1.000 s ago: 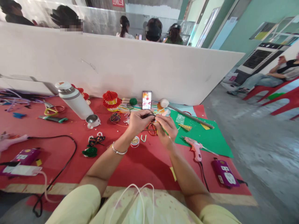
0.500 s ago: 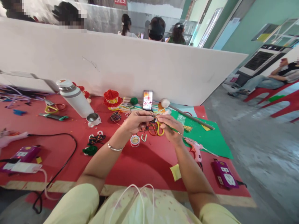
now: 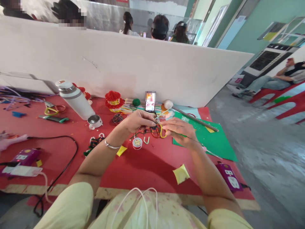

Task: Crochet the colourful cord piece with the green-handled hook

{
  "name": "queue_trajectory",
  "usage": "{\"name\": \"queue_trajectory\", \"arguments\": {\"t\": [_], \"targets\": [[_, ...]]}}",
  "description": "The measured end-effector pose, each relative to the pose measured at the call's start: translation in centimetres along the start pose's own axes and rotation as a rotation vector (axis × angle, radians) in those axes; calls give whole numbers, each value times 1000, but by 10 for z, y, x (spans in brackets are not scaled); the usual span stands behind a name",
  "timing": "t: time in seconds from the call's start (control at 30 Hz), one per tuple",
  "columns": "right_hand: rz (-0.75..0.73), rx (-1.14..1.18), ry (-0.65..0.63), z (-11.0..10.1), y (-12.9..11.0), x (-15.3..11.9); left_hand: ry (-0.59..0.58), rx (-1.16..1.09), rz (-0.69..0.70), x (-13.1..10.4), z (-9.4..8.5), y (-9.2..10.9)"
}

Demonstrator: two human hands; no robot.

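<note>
Left hand (image 3: 140, 121) pinches dark yarn (image 3: 157, 121), right hand (image 3: 182, 127) holds a slender tool (image 3: 183, 136); the yarn looks light and limp, best pinched near the tip.

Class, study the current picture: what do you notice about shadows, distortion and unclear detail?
Head view: a soft shadow darkens the red tabletop below the hands; the bottle leans, perhaps from wide-lens stretching; square blocks mask part of the phone; fine strands between left hand and right hand are too small to make out.
</note>
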State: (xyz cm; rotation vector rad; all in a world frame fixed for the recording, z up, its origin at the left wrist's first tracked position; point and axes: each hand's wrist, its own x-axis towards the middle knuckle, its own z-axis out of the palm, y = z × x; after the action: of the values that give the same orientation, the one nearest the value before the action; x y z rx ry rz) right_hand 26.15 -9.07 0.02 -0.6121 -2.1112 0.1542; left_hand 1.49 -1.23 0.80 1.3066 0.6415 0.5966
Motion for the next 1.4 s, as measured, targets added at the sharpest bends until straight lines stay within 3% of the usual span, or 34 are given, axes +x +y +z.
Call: {"name": "queue_trajectory", "arguments": {"t": [0.27, 0.57, 0.7, 0.8, 0.97, 1.17, 1.27, 1.4], "targets": [[33, 80, -76, -13, -4, 7, -52, 86, 5, 1, -2, 1], [130, 285, 28, -11, -1, 5, -105, 25, 21, 0, 2, 2], [93, 252, 50, -7, -2, 7, -100, -23, 1, 1, -1, 0], [79, 197, 58, -4, -3, 6, -59, -42, 63, 0, 2, -3], [225, 235, 150, -2, -3, 4, 34, -97, 234, 0, 10, -9], [21, 85, -7, -10, -11, 11, -19, -139, 169, -1, 4, -13], [145, 232, 90, -6, -11, 8, -66, -138, 139, -2, 2, -12], [521, 547, 259, 11, -2, 3, -92, -127, 124, -3, 4, -9]]}}
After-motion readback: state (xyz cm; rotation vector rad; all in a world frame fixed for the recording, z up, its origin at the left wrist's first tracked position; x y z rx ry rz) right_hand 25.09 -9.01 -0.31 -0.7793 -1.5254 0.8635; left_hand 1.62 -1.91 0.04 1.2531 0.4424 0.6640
